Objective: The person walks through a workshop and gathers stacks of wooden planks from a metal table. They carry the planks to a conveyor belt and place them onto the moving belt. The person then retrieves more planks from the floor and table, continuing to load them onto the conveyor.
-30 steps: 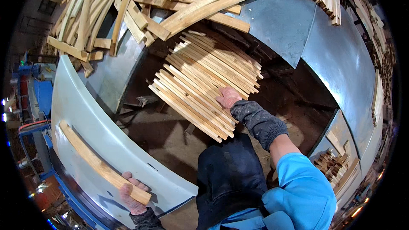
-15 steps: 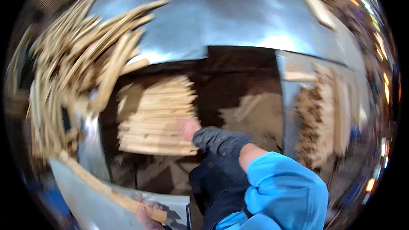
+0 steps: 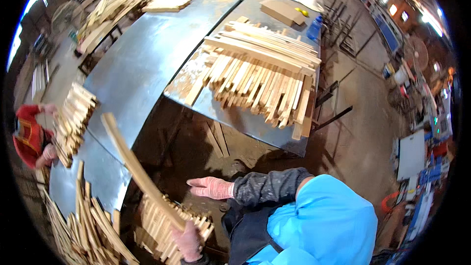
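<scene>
A long pale wooden strip (image 3: 140,174) is gripped near its lower end by my left hand (image 3: 188,242), in a light pinkish glove. The strip slants up and away to the left, its far end reaching over the metal table. Beneath it lies a low stack of wooden strips (image 3: 156,223), partly hidden by the strip and my hand. My right hand (image 3: 211,188), gloved alike, hovers above the floor gap right of that stack. Its fingers point left, slightly apart, with nothing in them.
A large layered pile of wooden strips (image 3: 260,81) covers the table ahead. Loose strips (image 3: 91,225) lie at lower left. Across the metal table (image 3: 132,49), a person in red (image 3: 32,137) handles another bundle (image 3: 73,120). A blue bottle (image 3: 314,28) stands near the table's far edge.
The view has swung toward the right-hand pile. My right hand has left the stack of strips and is in the air. My left hand still holds its strip, which now points forward over the stack.
</scene>
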Demonstrator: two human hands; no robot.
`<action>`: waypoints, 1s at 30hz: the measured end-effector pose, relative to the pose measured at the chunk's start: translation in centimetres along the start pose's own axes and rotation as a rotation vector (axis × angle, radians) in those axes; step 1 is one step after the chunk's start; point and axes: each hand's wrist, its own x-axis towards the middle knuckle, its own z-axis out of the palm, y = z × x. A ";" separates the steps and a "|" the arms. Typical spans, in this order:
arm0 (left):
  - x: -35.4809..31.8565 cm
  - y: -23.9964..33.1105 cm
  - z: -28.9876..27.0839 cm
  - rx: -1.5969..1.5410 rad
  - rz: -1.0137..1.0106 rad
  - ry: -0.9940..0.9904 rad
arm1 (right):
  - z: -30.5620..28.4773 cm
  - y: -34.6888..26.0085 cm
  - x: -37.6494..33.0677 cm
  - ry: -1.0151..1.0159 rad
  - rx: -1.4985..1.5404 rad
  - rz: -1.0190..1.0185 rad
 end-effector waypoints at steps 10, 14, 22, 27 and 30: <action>6.2 15.9 30.9 0.289 0.510 -0.819 | -27.1 -14.2 -4.3 0.429 -0.673 -0.152; 8.4 21.3 38.4 0.066 0.414 -0.775 | -40.6 -10.8 -5.6 0.548 -1.198 -0.066; 14.4 29.0 53.2 -0.279 0.067 -0.797 | -51.6 -8.8 -8.6 0.821 -1.274 -0.056; 13.8 30.9 59.7 -0.246 0.011 -0.691 | -58.7 -10.7 -6.9 1.197 -1.178 -0.222; 12.0 32.0 61.6 -0.306 -0.056 -0.758 | -66.5 -10.2 -7.0 1.345 -1.129 -0.064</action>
